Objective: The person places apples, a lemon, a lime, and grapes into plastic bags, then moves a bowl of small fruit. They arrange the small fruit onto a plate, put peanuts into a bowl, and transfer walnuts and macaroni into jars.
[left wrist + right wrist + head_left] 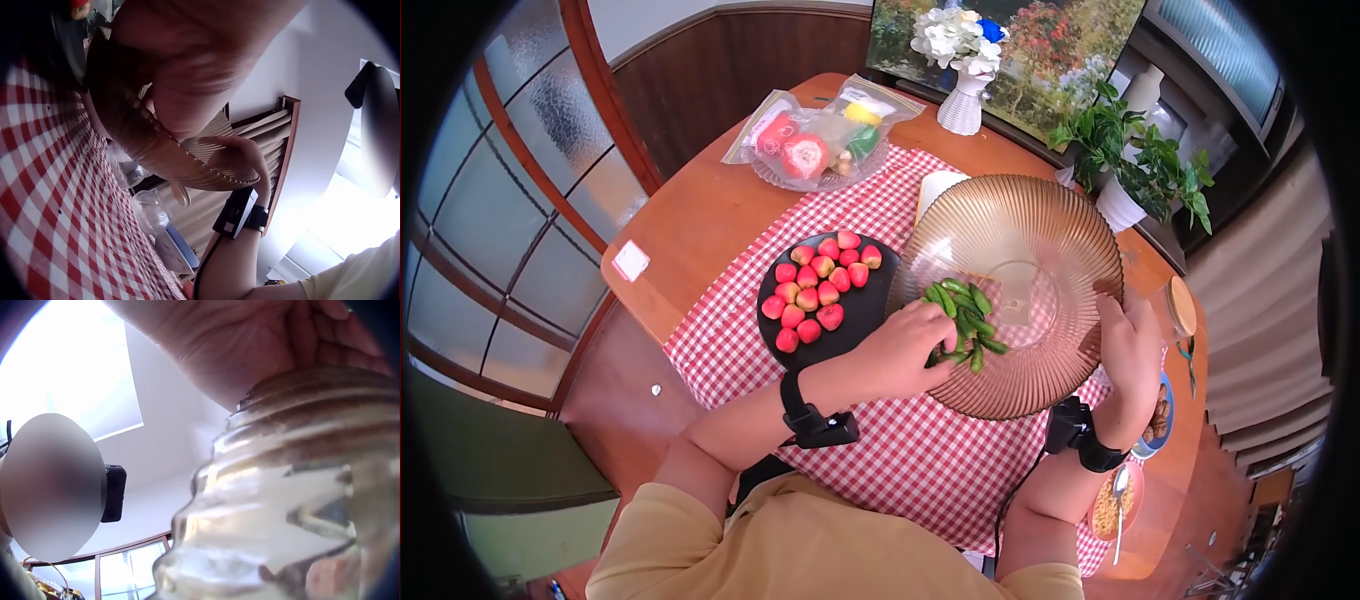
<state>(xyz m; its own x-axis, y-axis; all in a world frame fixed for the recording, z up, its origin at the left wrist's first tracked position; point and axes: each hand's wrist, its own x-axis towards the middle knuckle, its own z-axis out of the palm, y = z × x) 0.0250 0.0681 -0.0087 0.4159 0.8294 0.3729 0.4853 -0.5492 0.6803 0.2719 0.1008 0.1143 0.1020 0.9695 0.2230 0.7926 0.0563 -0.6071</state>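
A large amber ribbed glass bowl [1050,240] stands tilted over the checkered cloth, its inside towards the head camera. My right hand [1130,345] grips its right rim, fingers behind the wall in part. Small long green peppers [975,310] lie piled in the bowl's lower left. Among them is my left hand [905,350], its fingers and thumb curled round some of the peppers. In the left wrist view, the ribbed bowl [144,137] passes under my left palm. Close up in the right wrist view, bowl ribs [250,506] sit below my right palm [237,350].
A black plate [860,310] with several small red apples is left of the bowl. Bagged produce [815,145] lies on a glass dish behind. A flower vase [963,105] and potted plant [1125,200] stand at the back. A spoon [1120,490] rests on a right-hand dish.
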